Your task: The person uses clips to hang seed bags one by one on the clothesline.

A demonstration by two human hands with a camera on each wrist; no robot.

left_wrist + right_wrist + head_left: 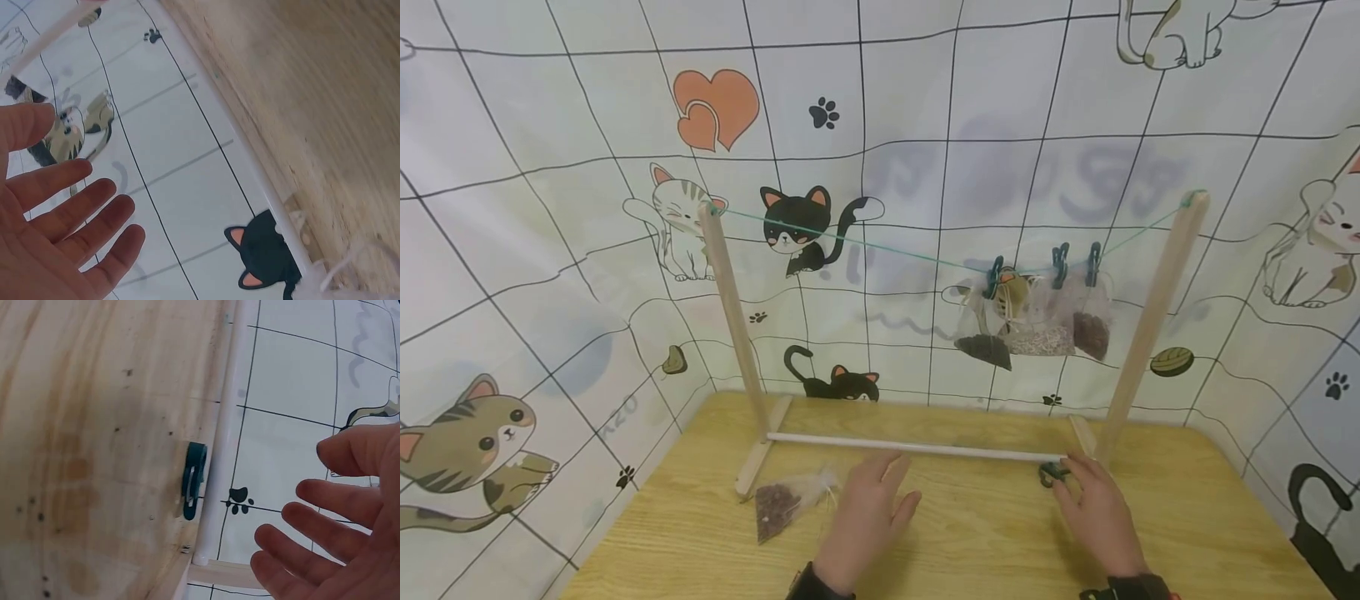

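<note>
My left hand is held over the table with its fingers spread and nothing in it. Just to its left lies a sheer drawstring pouch of reddish-brown bits. My right hand, also bare, hovers near the right end of the white rod. Close by its fingertips, a dark green clothespin lies on the table beside that rod. Several more clothespins, one a green clothespin, sit on the string above, with a dark-filled pouch, a pale-filled pouch and a reddish-filled pouch hanging there.
A left wooden post and a right wooden post stand on flat feet, joined low down by the rod. A green string sags between their tops. Cat-printed cloth surrounds the wooden table.
</note>
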